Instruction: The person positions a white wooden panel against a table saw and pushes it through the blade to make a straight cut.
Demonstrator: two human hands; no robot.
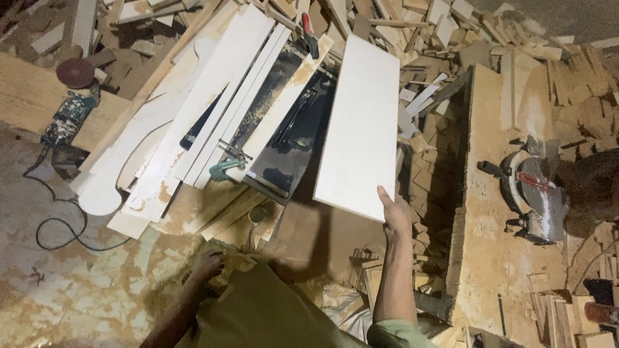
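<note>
Nearest the camera, the left hand (207, 264) hangs low beside the person's olive-brown clothing (271, 316), its fingers curled loosely inward; whether they hold anything cannot be told. Further out, the right hand (394, 216) reaches forward at the end of a bare forearm and grips the near right corner of a long white board (361, 125). The thumb lies on the top face and the fingers are clamped on the board from beneath, hidden under its edge. The board is lifted and tilted, its far end pointing away over a dark saw tabletop (290, 148).

Left of the board, several pale planks (213, 109) lean across that tabletop, with a teal clamp (225, 166) at their near ends. To the right, a mitre saw (532, 190) sits on a dusty wooden bench (483, 258). Far left, an angle grinder (71, 106) rests on a plank, its black cable (58, 219) looping over the floor. Beyond everything lies a heap of wood offcuts (451, 26).
</note>
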